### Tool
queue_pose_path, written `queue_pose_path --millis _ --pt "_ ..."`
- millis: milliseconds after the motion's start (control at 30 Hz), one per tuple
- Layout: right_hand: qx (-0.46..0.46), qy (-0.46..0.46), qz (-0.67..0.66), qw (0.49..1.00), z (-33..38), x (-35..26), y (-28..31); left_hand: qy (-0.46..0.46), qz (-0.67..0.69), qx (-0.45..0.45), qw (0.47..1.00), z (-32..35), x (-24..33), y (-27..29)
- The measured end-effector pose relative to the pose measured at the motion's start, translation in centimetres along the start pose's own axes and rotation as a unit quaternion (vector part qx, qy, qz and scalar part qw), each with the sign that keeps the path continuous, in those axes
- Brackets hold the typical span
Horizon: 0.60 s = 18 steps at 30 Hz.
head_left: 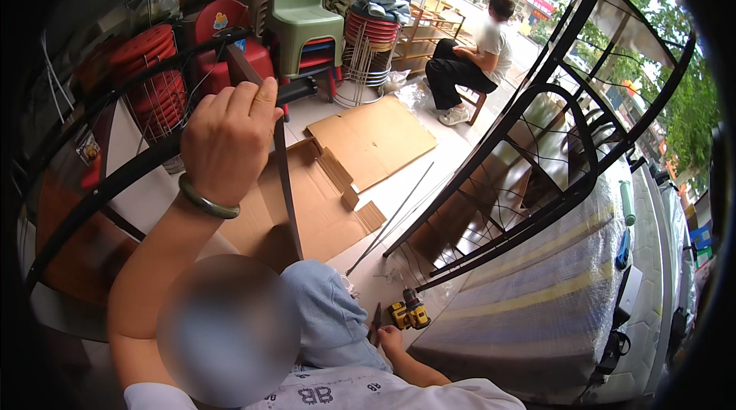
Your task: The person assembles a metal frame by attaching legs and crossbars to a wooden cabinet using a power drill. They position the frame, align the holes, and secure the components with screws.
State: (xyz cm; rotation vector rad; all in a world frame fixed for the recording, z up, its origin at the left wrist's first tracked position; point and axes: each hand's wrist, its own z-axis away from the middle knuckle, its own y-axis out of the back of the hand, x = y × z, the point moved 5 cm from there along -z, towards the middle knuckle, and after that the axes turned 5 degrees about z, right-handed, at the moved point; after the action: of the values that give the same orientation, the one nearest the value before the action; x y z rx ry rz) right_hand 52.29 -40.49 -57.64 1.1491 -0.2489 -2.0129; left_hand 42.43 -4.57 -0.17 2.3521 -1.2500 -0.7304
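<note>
Left grip wrapped round black frame | we judge it stiff, fairly heavy; best held by its tube | right grip near yellow drill, closure we cannot tell

On the pale floor there lie flat brown cardboard sheets, some thin rods and a yellow-black drill.

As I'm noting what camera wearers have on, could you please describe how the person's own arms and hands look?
The left hand is ungloved, with a smooth, dark, rounded bangle around its wrist. The right hand is also ungloved, and no bangle shows there. Both forearms are bare; the short left sleeve and right sleeve are white.
</note>
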Motion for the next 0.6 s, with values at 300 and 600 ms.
queue_pose_path --millis 300,600 --pt "0.038 0.24 -0.204 0.948 -1.0 -18.8 2.4 0.126 0.443 -0.086 0.883 12.8 1.2 3.1" --pt "-0.171 0.468 -0.249 0.831 13.9 -38.6 -1.0 0.462 0.438 -0.406 0.656 50.8 7.2 -9.3"
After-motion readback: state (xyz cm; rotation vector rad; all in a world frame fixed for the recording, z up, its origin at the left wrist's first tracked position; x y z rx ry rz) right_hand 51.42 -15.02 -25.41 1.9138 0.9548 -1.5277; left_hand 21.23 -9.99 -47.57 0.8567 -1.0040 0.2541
